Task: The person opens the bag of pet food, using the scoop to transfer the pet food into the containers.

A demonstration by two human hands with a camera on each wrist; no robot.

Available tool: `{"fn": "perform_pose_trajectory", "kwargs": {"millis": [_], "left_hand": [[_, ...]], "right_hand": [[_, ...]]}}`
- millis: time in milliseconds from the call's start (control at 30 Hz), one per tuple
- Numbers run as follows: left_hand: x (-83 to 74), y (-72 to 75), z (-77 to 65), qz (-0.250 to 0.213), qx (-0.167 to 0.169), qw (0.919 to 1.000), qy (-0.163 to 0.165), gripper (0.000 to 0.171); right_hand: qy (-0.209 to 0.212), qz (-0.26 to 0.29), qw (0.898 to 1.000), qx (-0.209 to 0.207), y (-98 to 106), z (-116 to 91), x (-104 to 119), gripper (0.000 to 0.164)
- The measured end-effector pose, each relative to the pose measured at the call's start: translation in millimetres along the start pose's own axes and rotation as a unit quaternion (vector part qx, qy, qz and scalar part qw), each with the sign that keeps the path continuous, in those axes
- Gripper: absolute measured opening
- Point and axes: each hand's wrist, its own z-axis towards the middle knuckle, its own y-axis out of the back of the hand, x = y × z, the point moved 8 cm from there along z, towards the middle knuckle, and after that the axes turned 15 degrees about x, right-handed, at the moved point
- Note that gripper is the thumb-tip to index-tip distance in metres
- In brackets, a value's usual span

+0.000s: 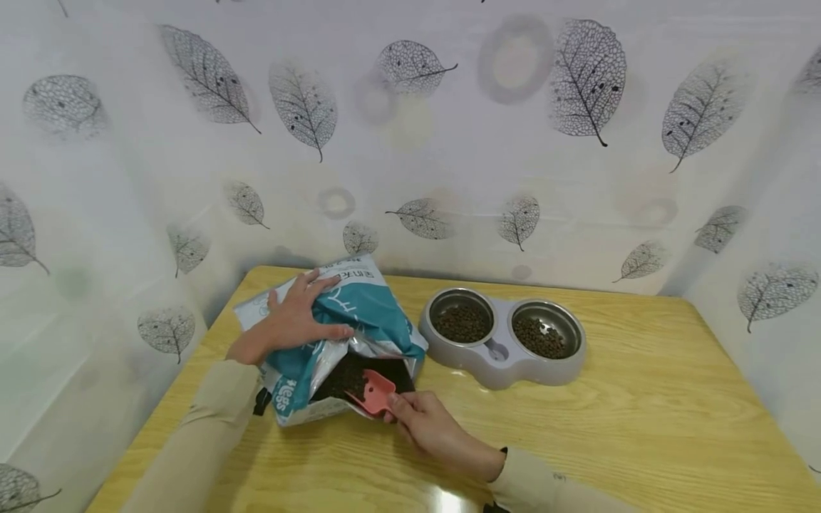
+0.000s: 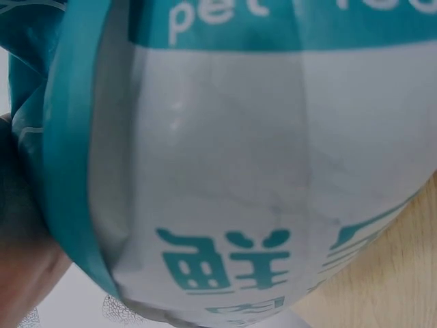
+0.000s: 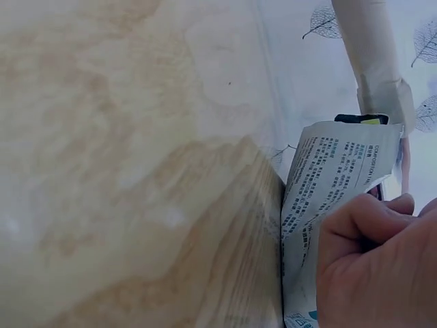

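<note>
A teal and white pet food bag (image 1: pixel 375 306) lies on its side, its mouth open toward the near side and dark kibble (image 1: pixel 340 383) visible inside. My left hand (image 1: pixel 296 313) rests on top of the bag with fingers spread. In the left wrist view the bag's printed side (image 2: pixel 218 150) fills most of the picture. At the bag's mouth my right hand (image 1: pixel 436 427) grips the handle of a pink scoop (image 1: pixel 380 388), which has a few kibble pieces at its front. The right wrist view shows the curled hand (image 3: pixel 382 266) beside the bag's printed panel (image 3: pixel 334 178); the scoop is hidden there.
Right of the bag stands a grey double pet bowl (image 1: pixel 507 367), with kibble in both of its metal bowls. Everything sits on a wood-grain table (image 1: pixel 641 406). Leaf-patterned sheeting (image 1: pixel 449 142) hangs behind and at both sides.
</note>
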Motion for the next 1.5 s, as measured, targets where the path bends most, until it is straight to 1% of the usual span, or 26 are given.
{"fn": "perform_pose_trajectory", "kwargs": {"millis": [200,367,500,667,767,900,1000,1133,1267,1367,1500], "left_hand": [[1.2,-1.7,1.1,0.0,0.0,1.0,0.002,0.107],[1.9,-2.3,0.5,-0.002,0.0,1.0,0.002,0.107],[1.7,-2.7,-1.2,-0.006,0.002,1.0,0.0,0.106],[2.4,-3.5,-2.2,-0.008,0.003,1.0,-0.002,0.105],[2.4,-3.3,-2.2,-0.008,0.002,1.0,-0.003,0.105],[2.6,-2.6,-1.7,-0.01,0.0,0.9999,-0.003,0.106],[2.7,-2.3,-1.5,-0.01,0.0,0.9999,-0.003,0.106],[1.8,-1.9,-1.6,-0.012,0.0,0.9999,-0.004,0.105],[0.1,-1.0,-2.1,-0.012,0.001,0.9999,-0.007,0.105],[-0.4,-0.4,-2.1,-0.011,0.003,0.9999,-0.007,0.105],[0.1,-0.1,-2.1,-0.008,0.003,1.0,-0.004,0.105]], "right_hand": [[-0.007,0.038,0.999,0.01,4,-10,3,0.041],[0.0,0.046,0.999,0.026,12,-21,10,0.04],[0.023,0.051,0.998,0.039,18,-30,17,0.042],[0.091,0.051,0.993,0.054,21,-40,32,0.053],[0.121,0.045,0.99,0.053,22,-44,41,0.052],[0.12,0.039,0.991,0.047,25,-47,45,0.041],[0.114,0.039,0.992,0.044,29,-49,44,0.039],[0.114,0.04,0.992,0.034,40,-52,43,0.038],[0.124,0.02,0.992,0.014,57,-61,49,0.038],[0.121,0.0,0.992,-0.024,75,-71,54,0.04],[0.101,-0.021,0.991,-0.08,101,-85,55,0.038]]}}
